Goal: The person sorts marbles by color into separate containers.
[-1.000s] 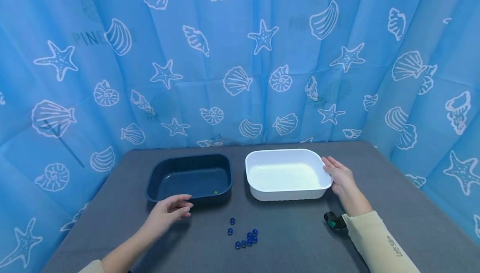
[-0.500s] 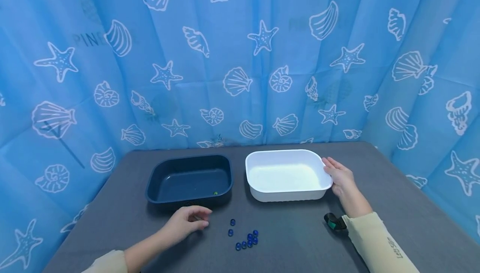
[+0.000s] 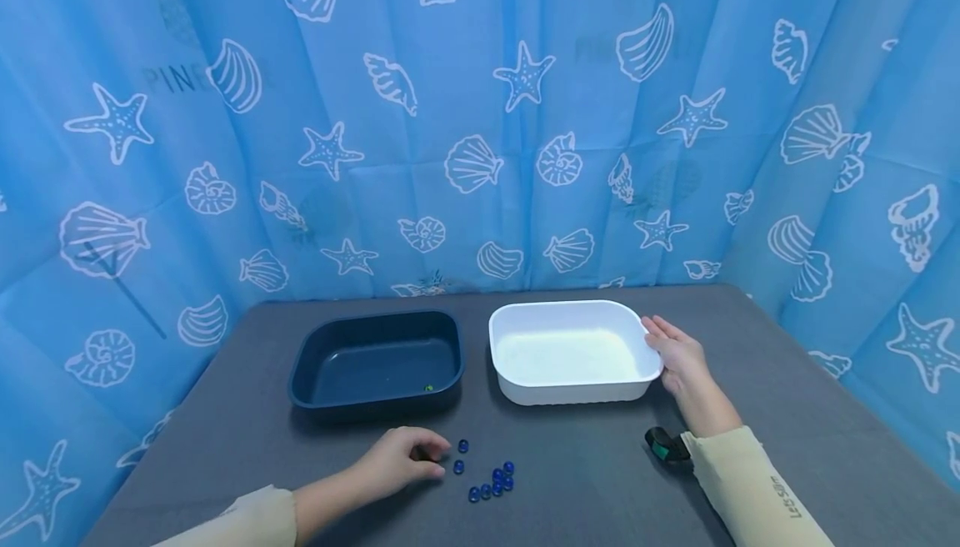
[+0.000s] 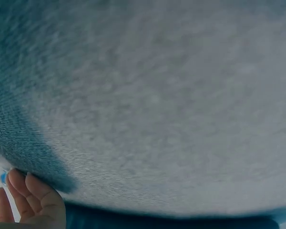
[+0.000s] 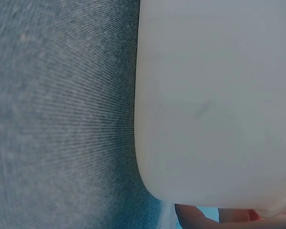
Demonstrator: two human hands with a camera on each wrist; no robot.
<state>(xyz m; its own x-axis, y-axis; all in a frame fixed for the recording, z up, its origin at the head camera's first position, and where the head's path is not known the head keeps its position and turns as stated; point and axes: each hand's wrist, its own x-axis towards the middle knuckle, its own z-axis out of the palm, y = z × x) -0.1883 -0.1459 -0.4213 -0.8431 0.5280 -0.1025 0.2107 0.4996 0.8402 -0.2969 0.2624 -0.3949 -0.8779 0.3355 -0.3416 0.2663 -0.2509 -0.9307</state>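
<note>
the left hand (image 3: 401,459) lies low on the grey table (image 3: 247,447), forearm reaching in from seven o'clock, fingers curled inward with the tips just beside the nearest of the blue beads (image 3: 487,476); whether it pinches one, i cannot tell. the beads sit in a loose cluster at the hand's three o'clock, in front of the gap between the two bins. the right hand (image 3: 675,355) rests with straight fingers against the three o'clock rim of the white bin (image 3: 573,388), holding nothing. the dark blue bin (image 3: 375,397) stands at the white one's nine o'clock, with one small green bead (image 3: 429,387) inside.
</note>
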